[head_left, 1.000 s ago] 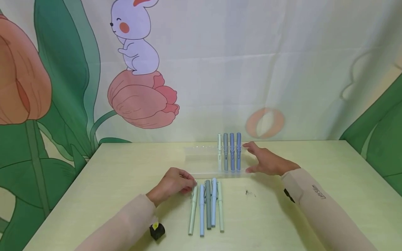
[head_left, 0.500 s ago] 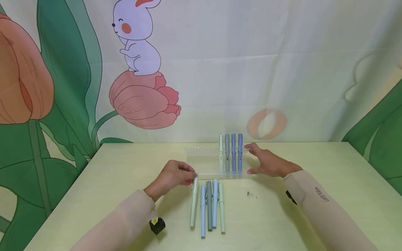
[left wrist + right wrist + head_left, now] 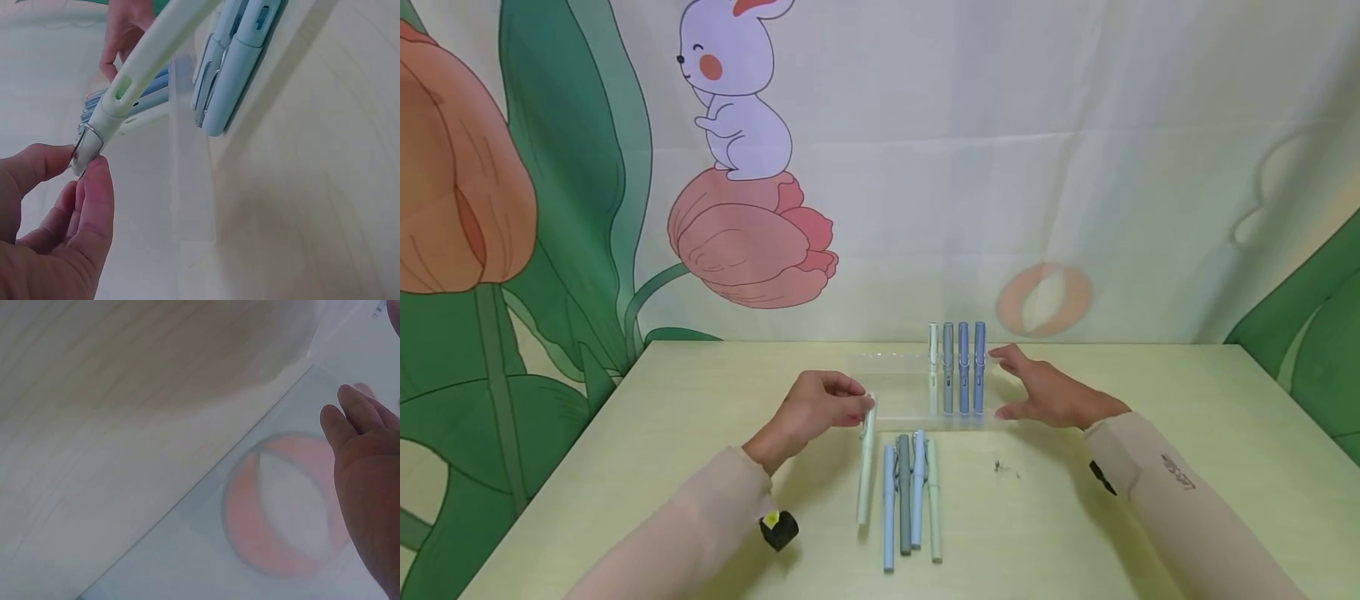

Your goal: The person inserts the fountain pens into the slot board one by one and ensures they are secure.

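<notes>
Fingers [image 3: 94, 187] of the left hand [image 3: 812, 412] curl in and pinch the capped end of a pale green pen [image 3: 867, 467], thumb and forefinger closed on its metal clip. That end is raised off the table [image 3: 1150, 392]; whether the far end at 6 o'clock rests on the table cannot be told. Just at 3 o'clock of the pen lie four more pens [image 3: 912, 496], side by side and touching. The right hand [image 3: 1048, 392] is spread, fingers straight and relaxed, resting at the 3 o'clock end of a clear rack [image 3: 887, 387] and holding nothing. Four pens [image 3: 956, 375] stand in the rack, close beside that hand. At 6 o'clock of the left hand, a small black object [image 3: 778, 529] sits under the sleeve.
</notes>
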